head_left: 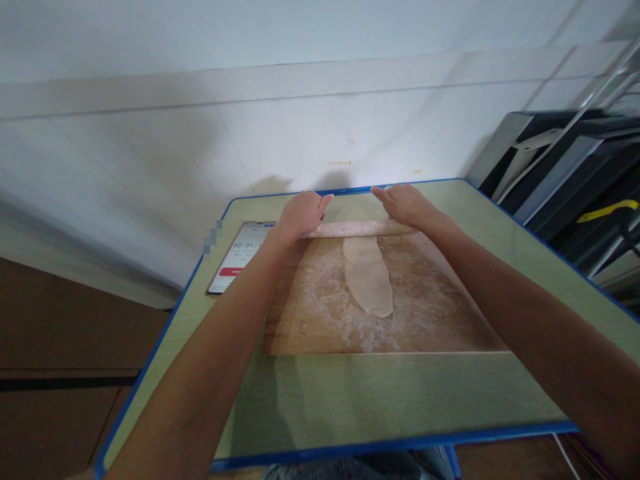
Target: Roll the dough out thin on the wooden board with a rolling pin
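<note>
A floured rolling pin (347,229) lies crosswise over the far end of a long, flattened strip of dough (369,283). My left hand (305,212) is closed around the pin's left end, thumb pointing inward. Around the right end my right hand (406,203) is closed in the same way. Beneath the dough is a wooden board (305,320) dusted with white flour. The dough's rounded near end rests on the middle of the board, and its far edge is hidden by the pin.
A phone (240,257) showing a timer lies left of the board, partly behind my left forearm. The pale green table (375,393) has a blue rim. A white wall (300,140) stands behind it. Dark folded items (590,167) lean at the right.
</note>
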Demonstrator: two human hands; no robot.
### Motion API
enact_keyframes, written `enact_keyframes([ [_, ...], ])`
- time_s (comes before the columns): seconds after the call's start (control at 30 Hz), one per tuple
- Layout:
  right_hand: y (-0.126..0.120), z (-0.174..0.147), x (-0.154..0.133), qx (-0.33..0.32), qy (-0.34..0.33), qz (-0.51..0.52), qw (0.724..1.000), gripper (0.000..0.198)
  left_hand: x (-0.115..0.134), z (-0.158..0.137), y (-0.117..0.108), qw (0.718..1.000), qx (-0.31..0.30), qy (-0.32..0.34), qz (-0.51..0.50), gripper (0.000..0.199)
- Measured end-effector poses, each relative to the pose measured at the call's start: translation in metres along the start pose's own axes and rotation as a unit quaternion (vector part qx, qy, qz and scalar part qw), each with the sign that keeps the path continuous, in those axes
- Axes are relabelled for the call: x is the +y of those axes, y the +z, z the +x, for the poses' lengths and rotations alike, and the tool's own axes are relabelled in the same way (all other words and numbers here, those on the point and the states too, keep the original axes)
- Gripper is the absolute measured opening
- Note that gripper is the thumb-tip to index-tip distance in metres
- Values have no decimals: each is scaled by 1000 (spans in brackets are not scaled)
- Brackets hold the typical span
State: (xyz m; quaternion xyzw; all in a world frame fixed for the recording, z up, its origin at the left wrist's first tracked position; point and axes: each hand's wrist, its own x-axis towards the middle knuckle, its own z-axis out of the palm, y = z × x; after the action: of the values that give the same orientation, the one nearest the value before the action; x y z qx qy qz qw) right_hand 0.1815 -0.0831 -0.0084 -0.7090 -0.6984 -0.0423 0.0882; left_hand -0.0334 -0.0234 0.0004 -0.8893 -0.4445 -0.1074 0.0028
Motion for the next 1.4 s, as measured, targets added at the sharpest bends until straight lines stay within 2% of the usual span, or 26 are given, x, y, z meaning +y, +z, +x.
enact_keyframes([
  [0.4,1,-1,1,3,-29,-60,998,69,-1,-2,3,999,9,50,11,56],
  [0.7,-2,-6,-3,-2,-35,-63,997,66,-1,-2,5,999,9,53,4,57],
  [0.87,-7,-15,-9,20,6,-44,999,69,0,-3,2,999,5,38,-13,56],
  [0.97,-9,-26,-14,12,-3,-44,999,69,1,-3,0,999,7,34,-21,52],
  [1.1,-11,-44,-18,-38,-47,-71,996,64,3,-11,0,998,48,18,-29,41],
  [1.2,-11,-51,-17,-68,-74,-68,993,64,7,-27,1,989,125,48,-55,28],
  [1.3,-10,-51,-14,-61,-75,-41,994,64,14,-52,-2,972,199,83,-97,28],
  [1.33,-9,-51,-12,-56,-76,-34,995,63,16,-61,-4,968,206,83,-116,27],
  [1.4,-8,-48,-10,-44,-79,-9,996,63,21,-77,-7,968,181,55,-165,23],
])
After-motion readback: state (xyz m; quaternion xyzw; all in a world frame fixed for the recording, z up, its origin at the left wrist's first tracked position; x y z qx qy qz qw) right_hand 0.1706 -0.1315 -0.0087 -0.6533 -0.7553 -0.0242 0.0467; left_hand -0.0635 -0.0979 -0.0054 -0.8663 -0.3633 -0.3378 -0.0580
